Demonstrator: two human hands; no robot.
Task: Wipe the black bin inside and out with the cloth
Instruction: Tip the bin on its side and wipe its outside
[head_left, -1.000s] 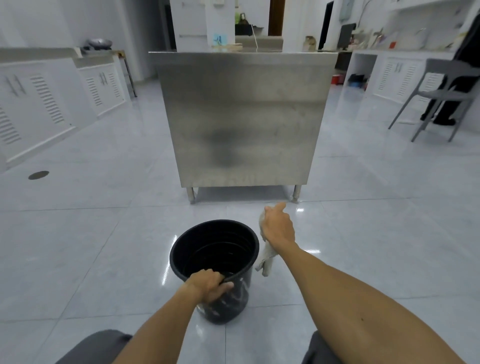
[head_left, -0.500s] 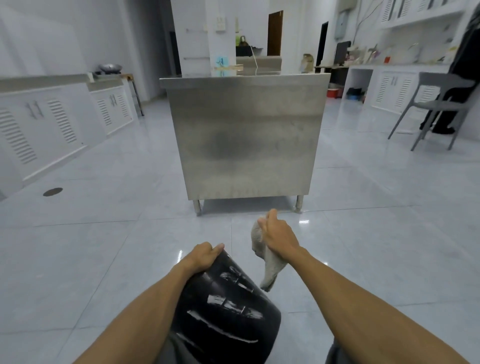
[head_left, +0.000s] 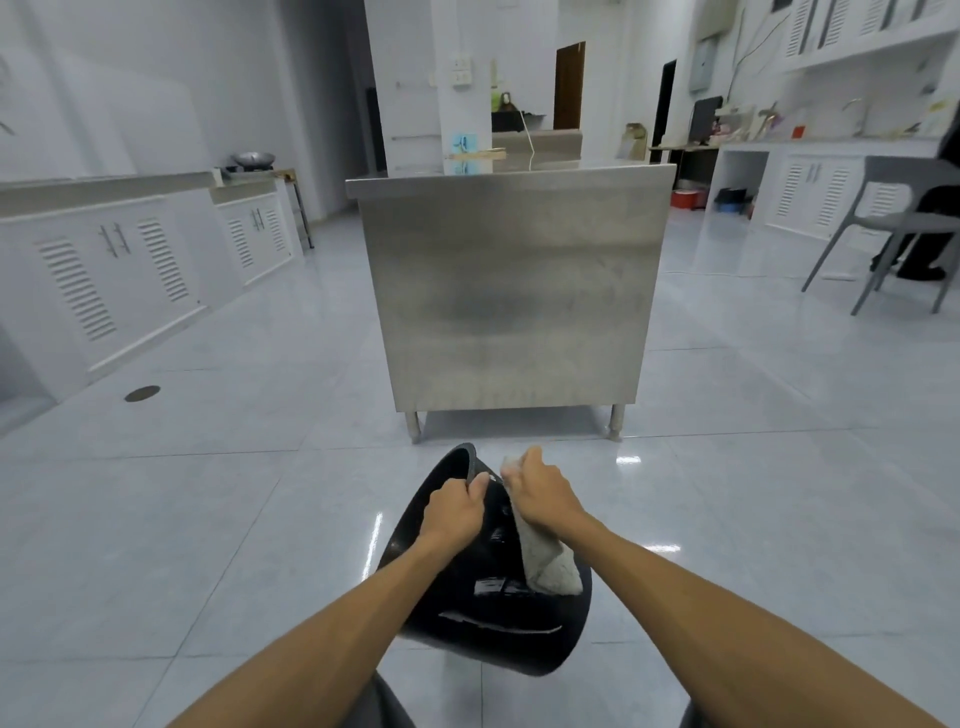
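Your left hand (head_left: 453, 512) curls its fingers over the bin's (head_left: 483, 618) rim, thumb outside, gripping it. Your right hand (head_left: 543, 493) closes around the cloth (head_left: 545, 564), pressing it flat against the bin's outer wall. The bin lies tipped, mouth facing away toward the steel counter (head_left: 511, 291), above the tile floor (head_left: 208, 519).

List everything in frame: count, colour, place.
bin: 1, black, tipped on its side on the floor, mouth facing away
cloth: 1, grey-white, draped on the bin's outer wall
metal counter: 1, steel, centre
chair: 1, grey, right
floor drain: 1, dark, left
wok: 1, metal, far left counter
louvred cabinets: white, left and right walls
left hand: 1, gripping the bin's rim
right hand: 1, holding the cloth against the bin
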